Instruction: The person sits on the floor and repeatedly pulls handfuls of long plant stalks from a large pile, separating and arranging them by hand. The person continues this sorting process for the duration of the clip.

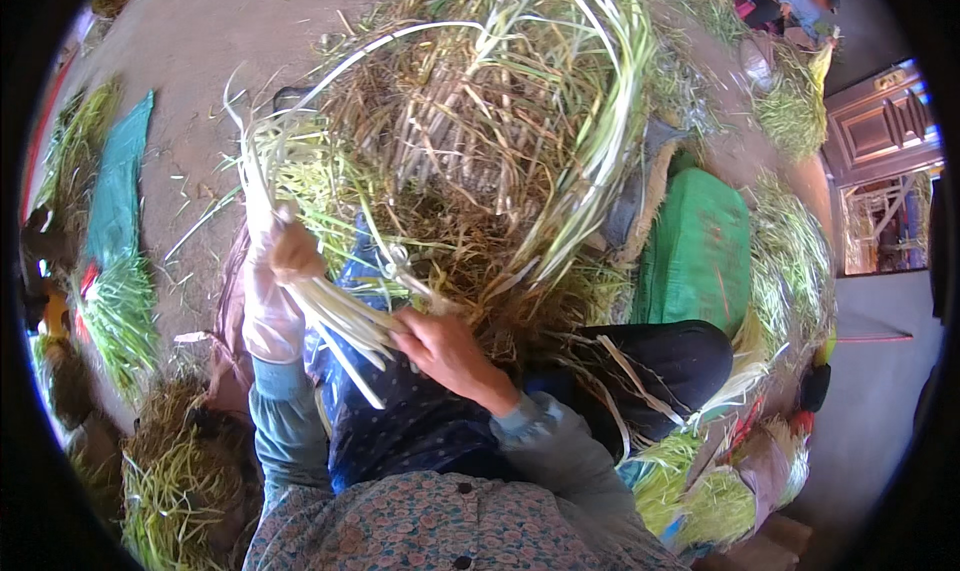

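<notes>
My left hand point(296, 252), with a thin translucent glove or sleeve cover point(274, 308) over the wrist, is closed around a bundle of pale leafy stalks point(341, 316), possibly green garlic. The white stems point down toward my right hand point(454, 349), while the leaves rise above the left fist. My right hand's fingers are pinched at the stem ends; a single stalk point(409, 278) seems to run into them, its end hidden. Both hands are above my lap, over a dark blue dotted apron point(397, 428). Right before me lies a large heap of untrimmed stalks point(472, 135) with brown, dry outer leaves.
A green woven sack point(701, 244) stands at the right beside my knee point(675, 368). Trimmed greens point(787, 263) lie beyond it. At left are a teal sheet point(120, 184) and a green bundle point(120, 308). Another person point(799, 4) sits far right, near a wooden door point(881, 124).
</notes>
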`<act>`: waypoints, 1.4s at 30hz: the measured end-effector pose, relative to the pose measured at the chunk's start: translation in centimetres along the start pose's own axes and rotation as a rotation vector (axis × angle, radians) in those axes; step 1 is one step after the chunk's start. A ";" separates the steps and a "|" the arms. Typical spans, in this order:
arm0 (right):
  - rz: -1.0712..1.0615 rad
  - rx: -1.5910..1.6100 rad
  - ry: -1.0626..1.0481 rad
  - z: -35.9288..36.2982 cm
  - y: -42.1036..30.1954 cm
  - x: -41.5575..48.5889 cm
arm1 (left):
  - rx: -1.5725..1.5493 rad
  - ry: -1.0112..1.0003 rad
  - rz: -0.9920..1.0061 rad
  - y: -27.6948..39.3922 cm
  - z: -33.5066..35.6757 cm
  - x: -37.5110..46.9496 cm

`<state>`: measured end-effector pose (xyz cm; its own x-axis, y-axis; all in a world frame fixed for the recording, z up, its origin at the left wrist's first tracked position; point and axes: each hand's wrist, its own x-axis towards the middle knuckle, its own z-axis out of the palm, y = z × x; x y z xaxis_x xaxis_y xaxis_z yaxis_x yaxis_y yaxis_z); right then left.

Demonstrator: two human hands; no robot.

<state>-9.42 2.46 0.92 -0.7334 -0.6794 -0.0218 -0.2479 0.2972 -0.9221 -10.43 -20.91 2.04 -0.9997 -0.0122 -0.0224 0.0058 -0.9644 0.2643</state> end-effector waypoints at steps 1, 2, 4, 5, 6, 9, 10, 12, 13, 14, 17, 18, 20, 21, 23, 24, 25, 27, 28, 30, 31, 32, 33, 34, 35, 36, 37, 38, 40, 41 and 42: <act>-0.031 -0.026 0.035 -0.3 0.2 -1.0 | -0.042 -0.106 -0.032 1.1 -0.2 0.5; -0.013 0.061 0.063 -0.4 0.2 -1.9 | 0.048 -0.077 0.087 1.6 -0.3 0.5; 0.018 0.238 0.105 -0.8 -0.4 -3.2 | -0.012 -0.120 0.128 4.2 -1.5 0.4; 0.032 0.363 0.089 -1.3 -0.6 -3.7 | -0.042 -0.142 0.148 5.3 -2.1 0.4; 0.129 0.474 0.089 -1.9 -0.4 -4.5 | 0.025 -0.167 0.169 5.2 0.5 1.0; 0.276 0.756 0.177 -3.1 1.2 -7.2 | 0.289 0.058 0.484 9.0 2.0 1.1; 0.288 0.590 0.169 -3.2 1.1 -7.7 | 0.464 0.134 0.605 10.2 2.3 1.2; 0.334 0.404 0.102 -3.3 0.5 -8.4 | 0.861 0.314 0.787 12.3 3.2 1.9; 0.242 0.356 0.067 -2.6 0.2 -8.3 | 1.060 0.404 0.866 14.4 4.0 0.9; 0.272 0.394 0.090 -2.4 0.6 -8.4 | 1.193 0.428 0.897 15.8 3.7 1.3; 0.419 0.275 0.080 -4.1 0.9 -9.3 | 1.465 0.442 0.934 18.9 3.8 1.5; 0.468 0.199 0.067 -4.8 0.9 -9.3 | 1.486 0.421 0.931 19.2 4.1 1.5; 0.182 0.118 0.237 -4.6 -0.4 -8.3 | 1.499 0.375 0.903 19.3 4.3 1.0; 0.041 0.065 0.317 -4.8 -0.7 -7.8 | 1.458 0.335 0.858 19.1 3.6 0.6; 0.010 0.045 0.553 -6.7 0.0 -6.2 | 1.228 0.271 0.756 15.6 2.6 0.2; 0.153 0.053 0.661 -7.5 1.7 -5.8 | 1.076 0.415 0.814 9.8 4.5 0.6; 0.306 0.041 0.795 -8.4 3.4 -6.3 | 0.902 0.536 0.842 5.5 4.7 1.9; 0.407 -0.047 0.709 -8.5 4.0 -5.6 | 0.737 0.481 0.593 5.1 0.7 0.8; 0.463 -0.093 0.659 -8.3 4.1 -5.2 | 0.603 0.253 0.433 5.7 -2.9 0.4; 0.553 -0.395 0.513 -7.5 5.6 -5.0 | 0.335 0.003 0.193 5.0 -4.2 0.8; 0.555 -0.519 0.441 -6.5 7.7 -5.3 | 0.221 0.108 0.199 3.1 -2.4 1.0; 0.530 -0.360 0.503 -5.4 9.8 -5.5 | 0.233 0.013 0.130 2.1 -1.5 1.4; 0.618 0.055 0.546 -4.9 7.8 -4.6 | 0.253 -0.073 0.077 2.0 -1.2 1.4; 0.579 0.152 0.534 -4.7 6.8 -4.1 | 0.216 -0.033 0.058 1.7 -1.5 1.3; 0.538 0.248 0.520 -4.6 5.9 -3.7 | 0.225 -0.132 -0.011 1.4 -1.4 1.6; 0.454 0.322 0.493 -4.6 4.6 -3.4 | 0.262 -0.151 -0.010 0.9 -0.7 1.5; 0.455 0.343 0.503 -4.2 3.0 -3.2 | 0.302 -0.168 -0.007 0.4 -0.2 1.3; 0.267 0.222 0.495 -4.1 1.2 -2.5 | 0.362 -0.078 0.080 -0.2 0.5 1.0; -0.073 0.042 0.461 -3.1 -2.3 -1.0 | 0.354 -0.056 0.140 0.1 1.1 0.3; -0.222 -0.036 0.442 -2.4 -3.2 -0.5 | 0.345 -0.049 0.169 0.3 1.5 0.1; -0.197 -0.049 0.326 -1.5 -3.4 -0.3 | 0.405 -0.057 0.155 0.6 1.7 -0.3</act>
<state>-9.29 2.64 4.60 -0.8297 -0.4800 0.2849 -0.4281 0.2196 -0.8766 -10.17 -21.01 3.85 -0.9875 -0.1236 0.0974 0.1574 -0.7706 0.6176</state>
